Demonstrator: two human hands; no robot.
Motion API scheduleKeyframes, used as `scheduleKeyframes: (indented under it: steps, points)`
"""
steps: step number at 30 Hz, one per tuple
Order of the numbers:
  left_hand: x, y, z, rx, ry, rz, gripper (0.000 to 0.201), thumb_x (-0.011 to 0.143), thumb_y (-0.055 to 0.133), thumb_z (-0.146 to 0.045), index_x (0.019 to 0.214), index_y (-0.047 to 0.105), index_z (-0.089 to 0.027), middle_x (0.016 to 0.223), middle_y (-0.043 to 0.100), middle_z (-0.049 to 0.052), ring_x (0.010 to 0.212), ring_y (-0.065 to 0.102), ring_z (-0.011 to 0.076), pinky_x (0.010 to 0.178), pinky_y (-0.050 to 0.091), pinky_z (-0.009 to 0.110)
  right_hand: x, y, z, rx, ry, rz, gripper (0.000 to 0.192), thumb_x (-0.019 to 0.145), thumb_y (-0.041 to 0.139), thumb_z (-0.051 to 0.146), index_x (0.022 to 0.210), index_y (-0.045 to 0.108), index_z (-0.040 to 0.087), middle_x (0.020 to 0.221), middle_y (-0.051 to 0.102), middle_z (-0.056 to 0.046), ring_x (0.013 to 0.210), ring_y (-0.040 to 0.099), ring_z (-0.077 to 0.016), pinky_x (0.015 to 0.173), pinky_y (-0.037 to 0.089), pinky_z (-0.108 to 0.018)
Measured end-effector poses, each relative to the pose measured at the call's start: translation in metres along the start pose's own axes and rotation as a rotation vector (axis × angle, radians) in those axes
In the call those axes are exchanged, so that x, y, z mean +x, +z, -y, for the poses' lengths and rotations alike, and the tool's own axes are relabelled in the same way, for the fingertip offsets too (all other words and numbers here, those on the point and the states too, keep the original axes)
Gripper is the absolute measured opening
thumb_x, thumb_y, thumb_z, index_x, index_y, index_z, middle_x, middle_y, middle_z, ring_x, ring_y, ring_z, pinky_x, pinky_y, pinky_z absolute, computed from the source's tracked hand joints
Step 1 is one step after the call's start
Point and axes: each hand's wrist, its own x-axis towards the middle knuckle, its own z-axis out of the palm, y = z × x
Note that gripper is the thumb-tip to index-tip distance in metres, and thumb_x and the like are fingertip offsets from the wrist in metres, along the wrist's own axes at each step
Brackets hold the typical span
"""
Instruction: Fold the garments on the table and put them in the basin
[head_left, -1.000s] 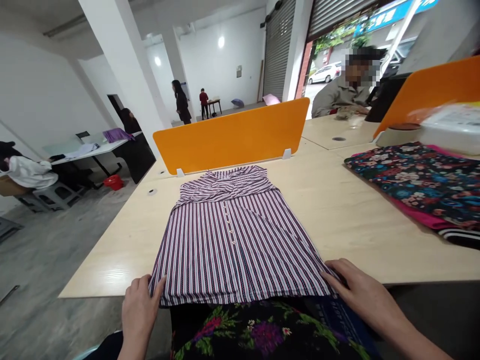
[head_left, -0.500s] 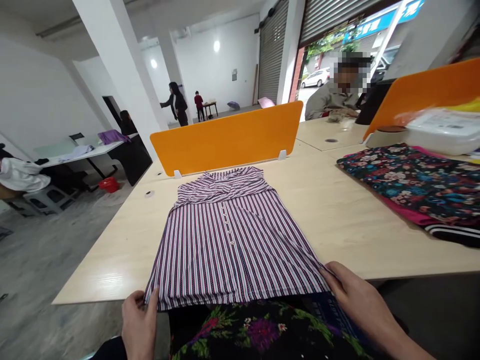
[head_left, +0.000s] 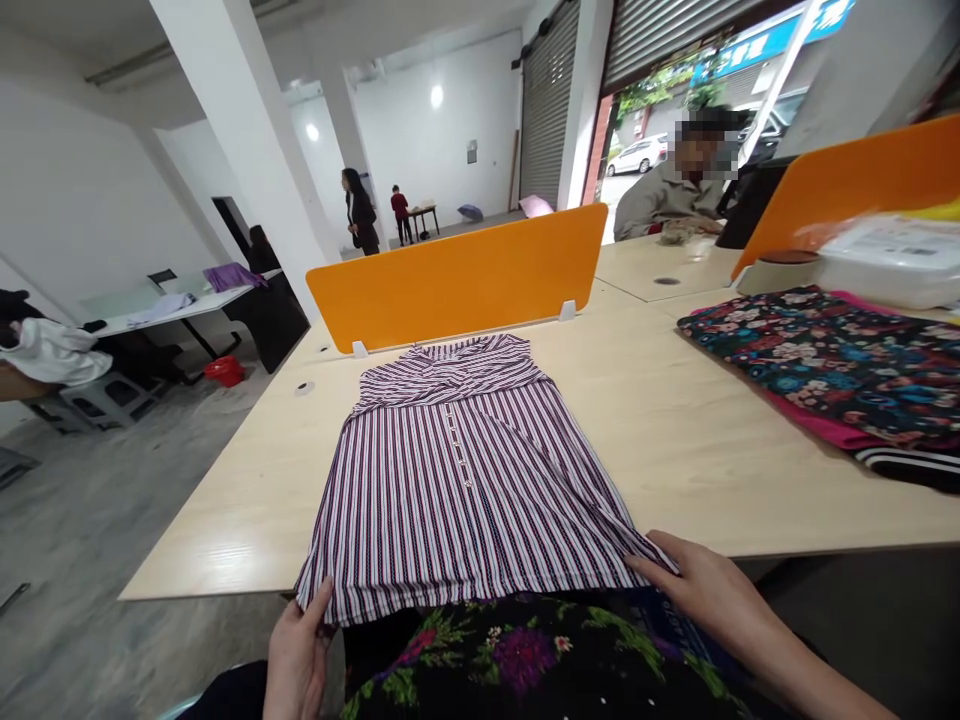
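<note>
Striped top, one: on the tabletop, hem over the near edge. Our left hand and right hand pinch its lower corners; the left, earlier knuckles-up, is now thumb uppermost.

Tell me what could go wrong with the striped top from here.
The hem of the striped top reaches past the front edge of the table, so a tug could drag it toward the lap.

Slanting creases cross its right side; uneven pulling by the left hand and right hand, each gripping a lower corner, might deepen them or skew the stripes.
</note>
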Motion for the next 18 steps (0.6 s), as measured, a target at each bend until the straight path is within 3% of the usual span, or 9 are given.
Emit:
scheduleKeyframes:
  steps: [3,7,13,16,18]
  points:
    - [-0.005,-0.003,-0.004,-0.011,-0.083,0.019,0.021,0.066,0.070,-0.009,0.083,0.062,-0.018,0.092,0.070,0.006,0.092,0.068,0.0212,0.075,0.055,0.029,0.002,-0.007,0.003,0.167,-0.018,0.054,0.036,0.075,0.049,0.059,0.066,0.057,0.025,0.067,0.068,-0.005,0.069,0.064,-0.0273,0.061,0.046,-0.032]
    - [-0.011,-0.007,-0.008,0.029,-0.002,0.066,0.028,0.070,0.068,-0.012,0.096,0.066,-0.021,0.109,0.069,0.005,0.100,0.065,0.0191,0.074,0.054,0.023,0.003,-0.022,0.015,0.522,-0.063,0.099,0.040,0.074,0.059,0.062,0.079,0.066,0.022,0.084,0.071,-0.006,0.086,0.063,-0.0270,0.075,0.051,-0.033]
    - [-0.034,-0.007,-0.034,-0.030,0.137,0.223,0.045,0.070,0.070,-0.020,0.114,0.064,-0.023,0.125,0.064,0.006,0.112,0.061,0.0237,0.079,0.057,0.027,0.003,-0.044,0.025,1.067,0.085,0.075,0.049,0.067,0.072,0.060,0.099,0.068,0.023,0.091,0.070,-0.006,0.074,0.063,-0.0202,0.060,0.054,-0.029]
    - [-0.053,-0.010,-0.046,-0.034,0.194,0.258,0.048,0.068,0.074,-0.028,0.115,0.065,-0.024,0.127,0.063,0.005,0.121,0.055,0.0274,0.087,0.056,0.032,-0.005,-0.055,0.020,1.123,0.093,0.070,0.048,0.067,0.074,0.057,0.102,0.068,0.024,0.091,0.070,-0.006,0.069,0.064,-0.0184,0.057,0.055,-0.028]
    - [-0.063,-0.014,-0.048,-0.005,0.224,0.215,0.043,0.070,0.072,-0.033,0.112,0.066,-0.026,0.127,0.063,0.004,0.125,0.052,0.0279,0.092,0.055,0.035,-0.010,-0.062,0.015,1.069,0.066,0.021,0.046,0.068,0.073,0.057,0.101,0.069,0.025,0.088,0.071,-0.006,0.068,0.065,-0.0186,0.057,0.056,-0.027]
